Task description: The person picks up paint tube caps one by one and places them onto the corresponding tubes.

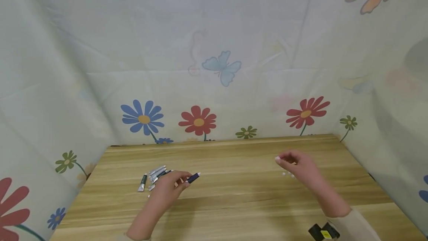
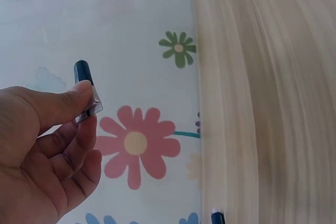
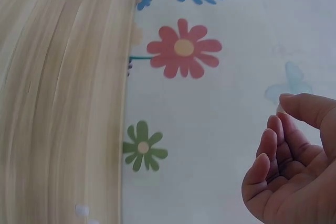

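My left hand [image 1: 167, 189] is raised over the table's left half, pinching a small paint tube [image 1: 193, 178] between thumb and fingers. The tube has a dark blue-purple body, and its crimped silver end [image 2: 90, 112] sits by the fingertips in the left wrist view. A small pale tip shows at its far end in the head view. On the right, my right hand [image 1: 301, 168] pinches a tiny white piece [image 1: 278, 160], which looks like a tube cap and is mostly covered by the fingertips. The two hands are well apart.
Beyond the left hand lies a group of paint tubes [image 1: 157, 172], partly hidden by it, with a dark green tube [image 1: 143, 182] beside them. Several small white pieces [image 1: 284, 174] lie under the right hand. A flowered cloth [image 1: 247, 99] stands around the wooden table [image 1: 230, 211].
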`<move>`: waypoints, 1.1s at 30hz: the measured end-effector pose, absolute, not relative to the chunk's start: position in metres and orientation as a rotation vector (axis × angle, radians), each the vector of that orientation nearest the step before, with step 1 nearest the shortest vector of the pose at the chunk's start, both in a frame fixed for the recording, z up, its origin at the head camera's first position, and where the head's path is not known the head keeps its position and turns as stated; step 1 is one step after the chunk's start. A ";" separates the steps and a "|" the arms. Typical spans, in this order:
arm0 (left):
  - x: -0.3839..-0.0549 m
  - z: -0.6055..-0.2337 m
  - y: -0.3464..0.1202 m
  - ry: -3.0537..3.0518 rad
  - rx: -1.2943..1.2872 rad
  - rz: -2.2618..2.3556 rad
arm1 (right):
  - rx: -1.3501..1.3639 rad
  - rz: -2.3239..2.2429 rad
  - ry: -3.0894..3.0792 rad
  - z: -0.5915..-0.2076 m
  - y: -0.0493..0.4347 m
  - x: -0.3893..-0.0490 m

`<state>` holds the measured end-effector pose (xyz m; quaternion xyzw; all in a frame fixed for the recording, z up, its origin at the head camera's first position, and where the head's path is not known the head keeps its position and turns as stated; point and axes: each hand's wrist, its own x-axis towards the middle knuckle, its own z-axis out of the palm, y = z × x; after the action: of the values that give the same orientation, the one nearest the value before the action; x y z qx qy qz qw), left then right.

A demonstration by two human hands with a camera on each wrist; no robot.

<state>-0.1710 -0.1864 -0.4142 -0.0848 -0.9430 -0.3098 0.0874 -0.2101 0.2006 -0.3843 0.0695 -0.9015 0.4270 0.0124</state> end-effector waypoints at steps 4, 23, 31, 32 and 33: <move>-0.170 -0.410 -0.177 -2.790 -0.273 -0.957 | 0.240 1.397 -2.785 -0.381 0.188 -0.204; -0.165 -0.411 -0.143 -2.665 -0.389 -1.073 | 0.367 1.652 -2.640 -0.380 0.132 -0.190; -0.163 -0.409 -0.129 -2.615 -0.445 -1.097 | 0.394 1.745 -2.619 -0.383 0.114 -0.188; -0.163 -0.409 -0.128 -2.612 -0.449 -1.103 | 0.401 1.757 -2.617 -0.383 0.112 -0.188; -0.162 -0.408 -0.127 -2.609 -0.455 -1.106 | 0.408 1.767 -2.614 -0.384 0.111 -0.188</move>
<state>-0.1624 -0.1269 -0.4080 -0.1571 -0.9007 -0.3817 0.1355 -0.1879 0.1107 -0.3836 0.1284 -0.8215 0.5552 -0.0199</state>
